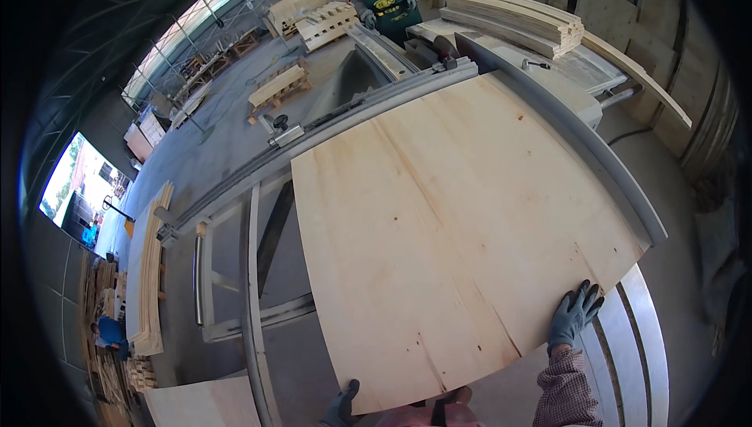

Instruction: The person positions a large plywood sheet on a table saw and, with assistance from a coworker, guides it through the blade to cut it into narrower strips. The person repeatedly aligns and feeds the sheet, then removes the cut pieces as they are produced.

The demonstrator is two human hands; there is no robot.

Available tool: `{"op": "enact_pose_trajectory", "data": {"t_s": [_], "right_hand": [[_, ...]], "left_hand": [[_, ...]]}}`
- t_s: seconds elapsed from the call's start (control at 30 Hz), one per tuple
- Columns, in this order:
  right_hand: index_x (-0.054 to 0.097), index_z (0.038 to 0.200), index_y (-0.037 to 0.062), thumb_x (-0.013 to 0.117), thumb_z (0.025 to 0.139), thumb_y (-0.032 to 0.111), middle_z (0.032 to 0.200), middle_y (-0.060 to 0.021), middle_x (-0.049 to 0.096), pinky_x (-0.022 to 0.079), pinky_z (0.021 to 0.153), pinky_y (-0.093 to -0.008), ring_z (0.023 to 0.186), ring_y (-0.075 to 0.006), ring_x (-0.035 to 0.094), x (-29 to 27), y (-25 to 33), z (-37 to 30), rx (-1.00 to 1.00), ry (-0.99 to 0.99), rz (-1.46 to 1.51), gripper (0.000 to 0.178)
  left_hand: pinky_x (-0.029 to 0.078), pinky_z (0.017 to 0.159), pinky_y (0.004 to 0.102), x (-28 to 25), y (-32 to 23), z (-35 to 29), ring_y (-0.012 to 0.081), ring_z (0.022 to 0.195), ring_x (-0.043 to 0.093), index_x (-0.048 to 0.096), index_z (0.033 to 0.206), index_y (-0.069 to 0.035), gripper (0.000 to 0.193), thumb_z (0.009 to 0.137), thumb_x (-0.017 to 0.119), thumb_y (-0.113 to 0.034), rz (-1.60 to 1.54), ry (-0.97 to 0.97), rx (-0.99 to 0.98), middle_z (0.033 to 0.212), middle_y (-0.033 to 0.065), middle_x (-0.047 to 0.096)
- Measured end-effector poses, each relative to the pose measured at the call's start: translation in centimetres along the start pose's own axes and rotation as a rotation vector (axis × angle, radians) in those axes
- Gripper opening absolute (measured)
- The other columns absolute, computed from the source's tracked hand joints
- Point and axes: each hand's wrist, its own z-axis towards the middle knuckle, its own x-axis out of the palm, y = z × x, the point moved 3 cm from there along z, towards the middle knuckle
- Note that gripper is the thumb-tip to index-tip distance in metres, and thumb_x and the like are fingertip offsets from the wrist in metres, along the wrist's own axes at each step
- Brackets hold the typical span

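You have two gloved hands at one plywood sheet [454, 231], which spreads out ahead of and between them. Your left hand [341, 406] is at its near left corner, a dark fingertip against the edge; most of that hand is cut off or hidden, so I cannot tell how firmly it holds. Your right hand [574, 316] lies open on the near right edge, fingers spread on top; whether the thumb goes under, I cannot tell.

Beyond your right hand, one long metal fence [564, 137] runs along the sheet's right side. Just beside that hand, to its right, you have three pale strips [627, 341] parted by two dark gaps. Far ahead of your left hand, one rail [352, 110] crosses at the sheet's far edge, bearing one stop block [283, 131] with a black knob. Ahead and left of your left hand stands one upright roller [199, 280]. Well past both hands are one stack of boards [513, 19] and one aproned co-worker [384, 4], two gloved hands showing.
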Motion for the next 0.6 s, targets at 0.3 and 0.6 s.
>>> {"op": "enact_pose_trajectory", "data": {"t_s": [0.3, 0.6], "right_hand": [[0.035, 0.138, 0.0221, 0.047, 0.089, 0.029, 0.147, -0.0113, 0.021, 0.009, 0.109, -0.0496, 0.135, -0.0388, 0.011, 0.3, 0.1, -0.1, 0.015, 0.009, -0.062, 0.051], [0.044, 0.133, 0.0233, 0.045, 0.089, 0.024, 0.145, -0.0105, 0.027, 0.006, 0.108, -0.0524, 0.136, -0.0321, 0.016, 0.0, 1.2, 0.3, -0.1, 0.069, 0.058, 0.043]], "left_hand": [[0.052, 0.078, 0.0422, 0.1, 0.3, 1.1, 0.027, 0.1, 0.057, 0.038, 0.127, -0.006, 0.056, 0.089, 0.051, -0.044, -0.094, 0.03, 0.066, 0.113, 0.0122, 0.054], [0.051, 0.076, 0.0461, -1.7, 1.7, 3.3, 0.0268, 0.101, 0.056, 0.04, 0.127, -0.011, 0.056, 0.086, 0.055, -0.045, -0.131, -0.007, 0.069, 0.113, 0.0103, 0.052]]}}
